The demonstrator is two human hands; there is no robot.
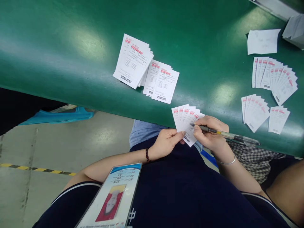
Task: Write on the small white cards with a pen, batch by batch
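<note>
My left hand (166, 142) pinches the lower end of several fanned certificate cards (184, 122), white with red print, held over the near edge of the green table. Between the thumb and fingers of my right hand (210, 131) is a pen (228, 134), its tip at the front card. Just beyond, two overlapping stacks of the same cards lie on the table: a larger stack (134, 61) and a smaller stack (165, 82) to its right.
Several fanned card groups (283, 80) lie on the green table (201, 38) at right, with a blank white paper (262, 41) behind them. A blue stool (59, 115) stands at left. A co-worker's arm (287, 190) shows at lower right. My badge (118, 196) hangs in front.
</note>
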